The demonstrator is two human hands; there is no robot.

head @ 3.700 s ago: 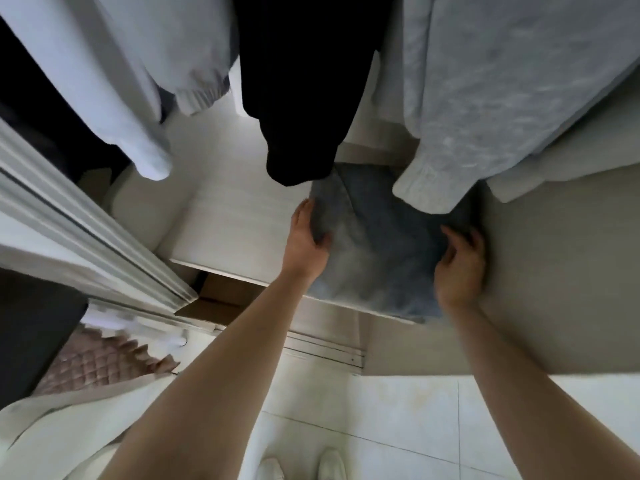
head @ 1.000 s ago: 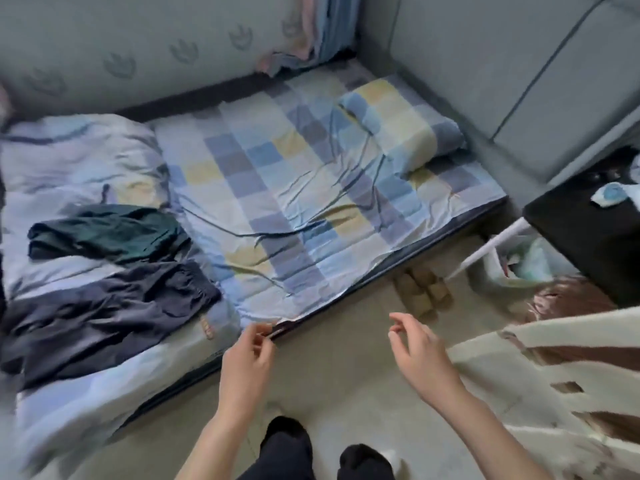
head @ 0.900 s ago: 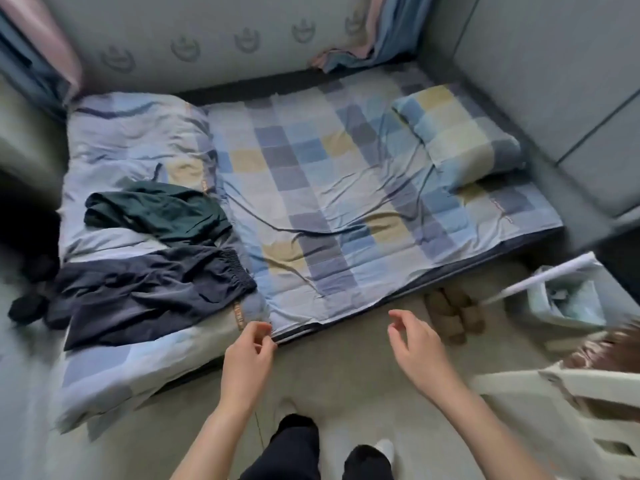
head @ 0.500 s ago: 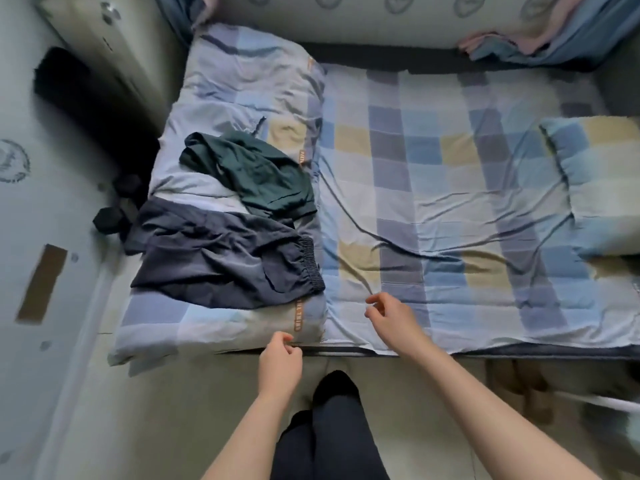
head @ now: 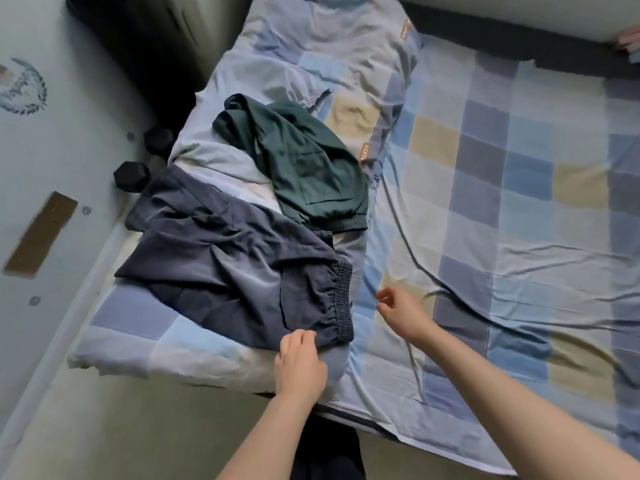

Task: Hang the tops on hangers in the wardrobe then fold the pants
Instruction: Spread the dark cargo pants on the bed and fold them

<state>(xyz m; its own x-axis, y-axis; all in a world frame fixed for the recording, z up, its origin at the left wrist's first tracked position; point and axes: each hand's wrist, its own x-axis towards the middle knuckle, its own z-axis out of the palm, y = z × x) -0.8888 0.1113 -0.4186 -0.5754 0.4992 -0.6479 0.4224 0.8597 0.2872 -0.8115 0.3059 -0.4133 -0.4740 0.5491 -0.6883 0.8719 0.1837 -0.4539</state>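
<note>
Dark navy pants (head: 235, 271) lie spread and crumpled on the left side of the bed, elastic waistband toward the right. Dark green pants (head: 304, 161) lie bunched just behind them, partly overlapping. My left hand (head: 299, 362) is at the navy pants' near edge, below the waistband corner, its fingers curled onto the fabric. My right hand (head: 401, 313) hovers over the sheet just right of the waistband, fingers loosely curled and holding nothing.
Both pants rest on a folded checkered quilt (head: 311, 53) at the bed's left end. The checkered bed sheet (head: 519, 220) stretches to the right. Two black dumbbells (head: 131, 173) sit on the floor by the bed's left side. My legs stand at the bed's near edge.
I turned from the wardrobe to the bed and stepped close. My left hand rose from the bed edge onto the navy pants; my right hand moved up beside the waistband.
</note>
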